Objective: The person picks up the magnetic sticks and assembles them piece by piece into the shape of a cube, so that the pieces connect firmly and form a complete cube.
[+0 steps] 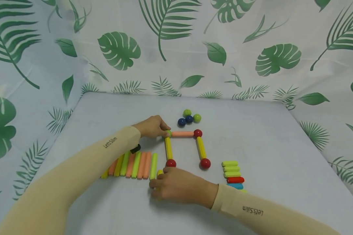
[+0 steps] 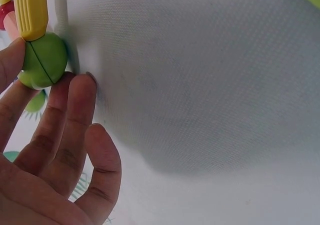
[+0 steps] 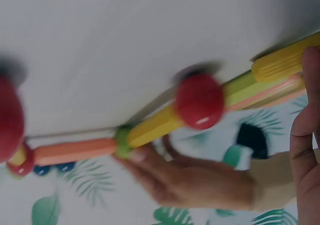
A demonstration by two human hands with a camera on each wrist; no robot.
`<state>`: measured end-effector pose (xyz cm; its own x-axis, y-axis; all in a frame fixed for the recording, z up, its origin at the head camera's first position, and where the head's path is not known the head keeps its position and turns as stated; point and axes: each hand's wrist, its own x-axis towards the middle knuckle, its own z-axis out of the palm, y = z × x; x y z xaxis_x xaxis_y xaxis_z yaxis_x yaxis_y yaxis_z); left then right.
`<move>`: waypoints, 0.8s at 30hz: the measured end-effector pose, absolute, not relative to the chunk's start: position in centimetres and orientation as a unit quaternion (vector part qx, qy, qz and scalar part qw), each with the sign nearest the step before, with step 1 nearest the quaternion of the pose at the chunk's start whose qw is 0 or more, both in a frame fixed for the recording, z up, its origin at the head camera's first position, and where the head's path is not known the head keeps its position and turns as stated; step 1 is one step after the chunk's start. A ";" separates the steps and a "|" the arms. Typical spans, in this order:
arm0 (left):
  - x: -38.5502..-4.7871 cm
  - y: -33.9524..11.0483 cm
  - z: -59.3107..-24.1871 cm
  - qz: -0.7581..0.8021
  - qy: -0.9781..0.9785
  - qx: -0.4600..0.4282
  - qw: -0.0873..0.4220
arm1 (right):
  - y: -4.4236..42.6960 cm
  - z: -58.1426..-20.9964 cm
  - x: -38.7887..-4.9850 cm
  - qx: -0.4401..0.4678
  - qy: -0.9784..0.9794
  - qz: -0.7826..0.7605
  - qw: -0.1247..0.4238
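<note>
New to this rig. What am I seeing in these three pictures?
No machine here: a person works bare-handed. The wide picture is from a head camera looking forward and down; the other two are from cameras on the left and right wrists.

On the pale surface lies a three-sided stick-and-ball frame, with loose balls beyond it, long sticks to its left, short sticks to its right.

The left hand pinches the frame's green ball; the right hand holds a yellow stick.
</note>
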<state>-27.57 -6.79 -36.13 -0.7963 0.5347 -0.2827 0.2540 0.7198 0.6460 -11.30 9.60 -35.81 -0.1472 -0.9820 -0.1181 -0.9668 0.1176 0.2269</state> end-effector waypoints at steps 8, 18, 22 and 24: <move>-27.6 -6.8 -36.1 0.300 0.898 0.222 0.233 | 10.2 -34.7 -9.3 0.624 -0.772 0.027 -0.120; -27.7 -6.6 -36.1 0.294 0.901 0.216 0.235 | 15.0 -34.2 -15.6 0.434 -0.885 0.082 -0.145; -27.8 -6.6 -36.1 0.294 0.901 0.211 0.238 | 16.1 -34.3 -16.8 0.409 -0.900 0.078 -0.131; -27.8 -6.6 -36.0 0.296 0.900 0.213 0.238 | 16.2 -34.4 -17.2 0.399 -0.905 0.075 -0.131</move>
